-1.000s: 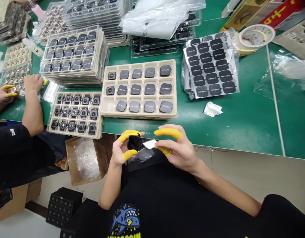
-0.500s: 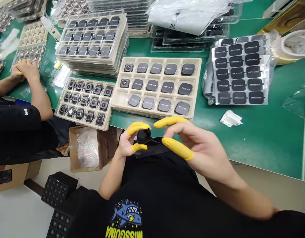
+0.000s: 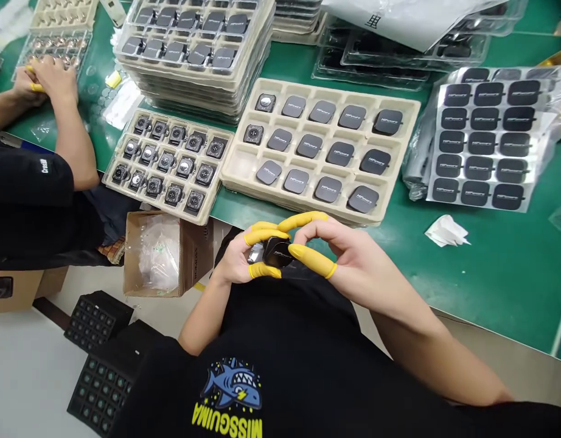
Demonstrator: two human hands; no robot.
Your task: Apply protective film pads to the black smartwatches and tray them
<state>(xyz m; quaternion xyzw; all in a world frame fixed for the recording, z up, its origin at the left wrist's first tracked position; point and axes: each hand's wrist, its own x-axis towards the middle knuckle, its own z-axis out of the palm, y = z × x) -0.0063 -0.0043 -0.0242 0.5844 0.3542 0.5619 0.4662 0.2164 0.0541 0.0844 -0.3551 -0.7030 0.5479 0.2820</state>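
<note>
Yellow finger cots cover the thumbs and forefingers of both my hands. Between finger and thumb, my left hand [image 3: 237, 258] grips a smartwatch body, mostly hidden behind a black film sticker [image 3: 277, 253] with pale lettering. My right hand [image 3: 339, 246] has that sticker's right edge at its thumb and forefinger, held against the watch face. Beyond my hands lies a beige tray [image 3: 239, 164] with two bare watches in its left column and sticker-faced pieces in the other columns. Its front left compartment holds nothing.
Another tray of watches [image 3: 165, 162] sits to the left, before a tall tray stack [image 3: 207, 88]. Sticker sheets [image 3: 484, 143] and crumpled white paper [image 3: 446, 231] lie right. Below the table edge stands a cardboard box [image 3: 193, 258]. A co-worker's hands [image 3: 47, 79] are at far left.
My right hand has moved left, bringing the black sticker from beside the watch onto its face. The view has shifted, so the trays appear further right and higher.
</note>
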